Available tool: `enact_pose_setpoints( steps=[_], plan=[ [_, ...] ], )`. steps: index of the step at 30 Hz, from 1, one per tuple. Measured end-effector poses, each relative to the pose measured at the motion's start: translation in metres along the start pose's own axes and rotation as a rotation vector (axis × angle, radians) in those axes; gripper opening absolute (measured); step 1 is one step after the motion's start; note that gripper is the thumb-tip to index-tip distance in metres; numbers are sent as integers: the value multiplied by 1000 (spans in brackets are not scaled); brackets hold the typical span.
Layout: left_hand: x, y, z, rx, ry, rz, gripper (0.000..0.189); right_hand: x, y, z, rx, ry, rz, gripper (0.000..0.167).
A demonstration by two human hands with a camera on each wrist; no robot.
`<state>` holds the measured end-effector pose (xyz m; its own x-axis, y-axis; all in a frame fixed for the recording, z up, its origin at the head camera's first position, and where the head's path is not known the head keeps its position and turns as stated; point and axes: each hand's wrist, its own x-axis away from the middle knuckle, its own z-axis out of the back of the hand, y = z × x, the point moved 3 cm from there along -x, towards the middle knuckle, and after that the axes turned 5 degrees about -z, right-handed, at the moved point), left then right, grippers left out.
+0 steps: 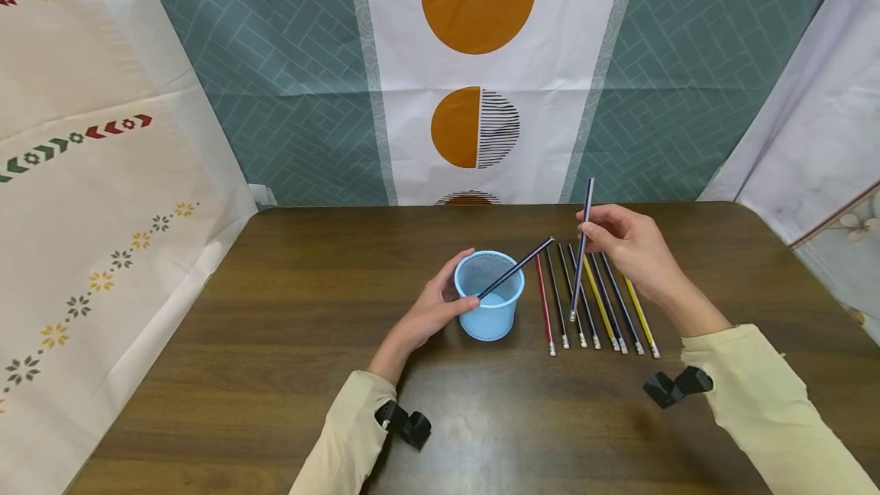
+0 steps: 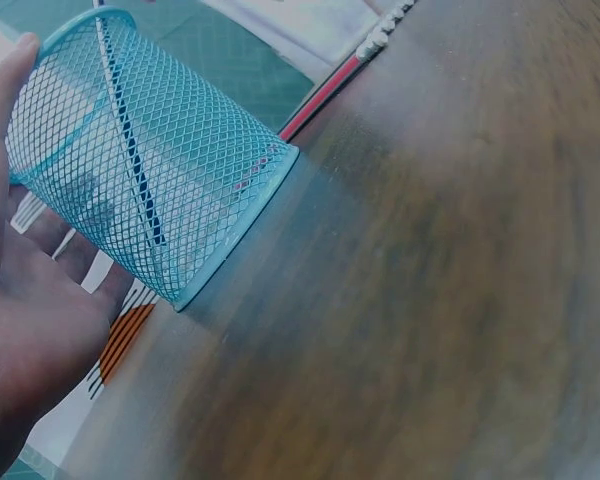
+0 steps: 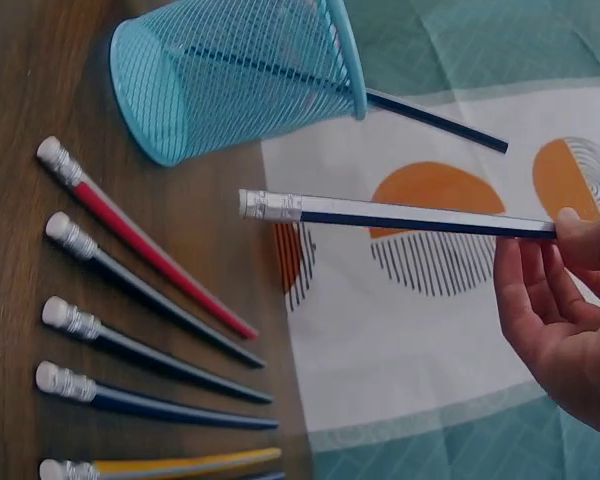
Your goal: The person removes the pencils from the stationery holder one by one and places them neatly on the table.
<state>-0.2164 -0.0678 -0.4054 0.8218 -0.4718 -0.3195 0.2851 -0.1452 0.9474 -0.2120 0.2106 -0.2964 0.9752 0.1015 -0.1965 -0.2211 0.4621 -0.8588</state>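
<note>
A light-blue mesh pencil cup (image 1: pixel 488 325) stands upright on the table, and my left hand (image 1: pixel 431 309) holds it by its left side, thumb at the near rim and fingers round the far side. One dark-blue striped pencil (image 1: pixel 525 260) leans inside the cup, its upper end sticking out to the right. Right of the cup, my right hand (image 1: pixel 635 247) pinches a dark-blue and white pencil (image 3: pixel 410 217) near its upper end. Its white eraser points down, over the row of pencils. In the right wrist view the held pencil shows nearly whole, beside the cup.
Several pencils lie side by side on the brown wooden table (image 1: pixel 275 327), erasers toward me: a red pencil (image 1: pixel 545 304) nearest the cup, dark ones between, a yellow pencil (image 1: pixel 642 317) at the right end. A patterned curtain (image 1: pixel 296 98) hangs behind the table's far edge.
</note>
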Motion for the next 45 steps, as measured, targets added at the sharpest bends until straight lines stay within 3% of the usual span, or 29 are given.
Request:
enact_pose_setpoints(
  steps=[10, 17, 27, 45],
  plan=[
    [-1, 0, -1, -13, 4, 0, 82, -5, 21, 8, 83, 0, -103, 36],
    [0, 1, -1, 1, 6, 9, 78, -8, 34, 13, 115, 14, -114, 39],
    [0, 0, -1, 2, -6, 6, 85, -11, 58, 23, 146, 2, -172, 40],
    [0, 1, -1, 12, 3, 12, 76, -11, 101, 40, 173, -19, -302, 42]
  ],
)
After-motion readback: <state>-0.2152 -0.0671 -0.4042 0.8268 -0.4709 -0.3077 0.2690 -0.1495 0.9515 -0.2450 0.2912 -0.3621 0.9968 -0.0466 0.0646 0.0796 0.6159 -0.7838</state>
